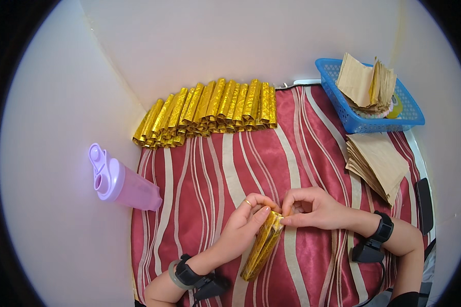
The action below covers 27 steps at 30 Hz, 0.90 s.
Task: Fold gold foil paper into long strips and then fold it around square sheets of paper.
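Note:
A shiny gold foil paper roll (pixel 261 249) lies slantwise near the front of the table, its far end between my two hands. My left hand (pixel 247 221) is closed on that end, thumb along the foil and fingers behind it. From the other side my right hand (pixel 315 209) pinches the same end with thumb and forefinger. The roll looks partly flattened, with a fold running along its length. What lies under the fingertips is hidden.
Many gold rolls (pixel 210 110) are stacked along the back left. A lilac shaker bottle (pixel 133 187) stands at left. At right are a blue basket (pixel 343 110) holding brown paper, a brown paper stack (pixel 379 163) and a black phone-like object (pixel 424 205). Striped cloth (pixel 210 169) covers the table.

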Each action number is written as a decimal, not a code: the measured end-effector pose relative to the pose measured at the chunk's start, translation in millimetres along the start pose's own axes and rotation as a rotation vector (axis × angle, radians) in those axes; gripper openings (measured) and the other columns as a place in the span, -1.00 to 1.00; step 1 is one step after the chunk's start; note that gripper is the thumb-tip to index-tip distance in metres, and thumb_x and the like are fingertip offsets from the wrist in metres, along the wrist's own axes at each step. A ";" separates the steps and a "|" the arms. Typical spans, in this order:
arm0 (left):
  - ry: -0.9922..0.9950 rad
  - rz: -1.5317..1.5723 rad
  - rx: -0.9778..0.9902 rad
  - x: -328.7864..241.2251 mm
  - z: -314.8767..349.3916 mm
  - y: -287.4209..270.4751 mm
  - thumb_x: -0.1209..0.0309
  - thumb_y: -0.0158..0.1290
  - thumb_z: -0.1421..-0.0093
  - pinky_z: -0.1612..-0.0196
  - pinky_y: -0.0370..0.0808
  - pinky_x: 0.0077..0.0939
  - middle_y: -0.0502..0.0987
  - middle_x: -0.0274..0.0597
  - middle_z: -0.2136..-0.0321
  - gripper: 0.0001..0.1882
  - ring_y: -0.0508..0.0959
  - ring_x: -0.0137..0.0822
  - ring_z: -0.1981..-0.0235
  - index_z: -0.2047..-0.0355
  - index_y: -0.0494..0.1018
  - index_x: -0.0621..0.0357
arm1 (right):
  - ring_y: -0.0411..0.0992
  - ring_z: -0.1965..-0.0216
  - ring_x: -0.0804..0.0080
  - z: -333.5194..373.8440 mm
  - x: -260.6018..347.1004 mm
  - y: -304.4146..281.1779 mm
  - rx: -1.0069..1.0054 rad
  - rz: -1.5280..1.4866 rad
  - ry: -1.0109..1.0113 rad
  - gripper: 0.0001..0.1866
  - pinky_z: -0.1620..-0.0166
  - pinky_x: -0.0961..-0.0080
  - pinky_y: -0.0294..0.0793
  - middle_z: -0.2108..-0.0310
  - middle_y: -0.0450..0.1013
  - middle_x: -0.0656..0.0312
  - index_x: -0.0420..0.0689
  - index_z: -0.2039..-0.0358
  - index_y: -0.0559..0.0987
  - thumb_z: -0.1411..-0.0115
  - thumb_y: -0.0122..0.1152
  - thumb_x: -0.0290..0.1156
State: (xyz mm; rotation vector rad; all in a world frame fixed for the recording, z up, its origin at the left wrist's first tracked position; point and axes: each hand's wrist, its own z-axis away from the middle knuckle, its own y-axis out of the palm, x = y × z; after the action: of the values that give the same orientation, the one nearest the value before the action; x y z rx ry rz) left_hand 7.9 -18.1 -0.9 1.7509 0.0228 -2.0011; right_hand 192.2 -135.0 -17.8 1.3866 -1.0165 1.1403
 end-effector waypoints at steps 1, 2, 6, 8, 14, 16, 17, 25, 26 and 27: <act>-0.001 0.002 0.003 -1.8 0.4 2.5 0.41 -0.15 -0.38 0.02 0.39 -0.59 0.41 -0.20 0.14 -0.81 0.44 -0.48 0.12 0.07 0.26 0.25 | 0.31 0.34 0.79 -0.3 -0.5 0.2 -0.021 -0.005 -0.004 -0.89 0.30 0.77 0.33 0.37 0.38 0.42 -0.19 0.30 0.48 -0.20 0.23 -0.49; -0.021 0.017 -0.042 -3.7 1.1 5.6 0.42 -0.14 -0.38 0.02 0.40 -0.59 0.41 -0.17 0.12 -0.79 0.44 -0.48 0.11 0.05 0.25 0.25 | 0.32 0.35 0.79 -0.4 -0.6 0.3 -0.040 -0.011 -0.008 -0.89 0.31 0.77 0.33 0.37 0.39 0.41 -0.19 0.30 0.48 -0.20 0.23 -0.50; -0.094 -0.077 -0.073 -5.2 4.0 5.4 0.47 -0.11 -0.35 -0.07 0.38 -0.59 0.43 -0.19 0.05 -0.68 0.43 -0.45 -0.01 -0.08 0.22 0.28 | 0.33 0.35 0.79 -0.2 -0.2 -0.4 -0.046 0.038 0.003 -0.89 0.32 0.76 0.34 0.37 0.41 0.40 -0.19 0.31 0.48 -0.20 0.23 -0.51; -0.101 -0.148 -0.056 -7.0 7.2 8.4 0.50 -0.08 -0.33 -0.10 0.35 -0.58 0.42 -0.17 0.02 -0.61 0.42 -0.45 -0.03 -0.14 0.18 0.29 | 0.32 0.37 0.80 -1.4 -0.1 1.7 -0.098 0.024 -0.062 -0.89 0.34 0.77 0.32 0.37 0.40 0.40 -0.19 0.32 0.48 -0.20 0.23 -0.49; -0.042 -0.280 -0.032 -2.5 9.1 10.9 0.58 -0.05 -0.29 -0.16 0.29 -0.57 0.34 -0.14 -0.11 -0.43 0.35 -0.46 -0.11 -0.28 0.07 0.32 | 0.25 0.46 0.78 -1.2 -0.6 0.6 -0.148 0.107 -0.061 -0.89 0.40 0.75 0.22 0.44 0.37 0.43 -0.20 0.33 0.54 -0.19 0.25 -0.44; -0.013 -0.371 -0.036 0.9 10.2 10.6 0.58 -0.05 -0.29 -0.16 0.29 -0.58 0.33 -0.13 -0.13 -0.41 0.34 -0.47 -0.12 -0.30 0.05 0.32 | 0.23 0.48 0.77 -1.0 4.7 -0.1 -0.141 0.198 -0.061 -0.88 0.41 0.73 0.21 0.47 0.34 0.43 -0.20 0.34 0.56 -0.18 0.26 -0.43; 0.061 -0.410 -0.064 3.1 10.2 11.8 0.53 -0.02 -0.28 -0.08 0.35 -0.54 0.40 -0.07 -0.03 -0.42 0.41 -0.40 -0.04 -0.28 0.10 0.33 | 0.21 0.49 0.76 -0.9 6.6 -0.2 -0.133 0.289 -0.061 -0.88 0.43 0.70 0.19 0.50 0.32 0.43 -0.21 0.34 0.58 -0.18 0.27 -0.42; 0.114 -0.618 -0.086 -5.4 12.0 17.8 0.56 -0.01 -0.27 -0.07 0.37 -0.57 0.36 -0.04 -0.12 -0.40 0.40 -0.42 -0.07 -0.30 0.09 0.28 | 0.19 0.51 0.74 -1.6 7.4 2.5 -0.136 0.292 -0.030 -0.87 0.44 0.67 0.18 0.51 0.30 0.41 -0.22 0.36 0.60 -0.15 0.28 -0.42; 0.130 -0.636 -0.091 -5.6 12.3 18.1 0.56 0.00 -0.27 -0.06 0.38 -0.57 0.37 -0.02 -0.11 -0.40 0.41 -0.41 -0.06 -0.30 0.10 0.27 | 0.19 0.51 0.73 -1.9 7.4 2.8 -0.138 0.283 -0.029 -0.87 0.44 0.67 0.18 0.51 0.30 0.41 -0.21 0.36 0.59 -0.15 0.28 -0.41; 0.146 -0.653 -0.097 -5.5 12.4 18.3 0.56 0.01 -0.26 -0.05 0.39 -0.56 0.38 0.01 -0.11 -0.39 0.42 -0.40 -0.06 -0.30 0.11 0.26 | 0.19 0.51 0.73 -2.0 6.8 2.8 -0.138 0.283 -0.029 -0.87 0.44 0.67 0.18 0.51 0.30 0.41 -0.21 0.36 0.59 -0.15 0.28 -0.41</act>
State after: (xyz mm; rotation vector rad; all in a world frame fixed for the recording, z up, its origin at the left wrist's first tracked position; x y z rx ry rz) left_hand 3.3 -36.4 11.9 1.9886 0.8201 -2.2318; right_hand 190.6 -133.3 -10.6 1.1782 -1.3185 1.2309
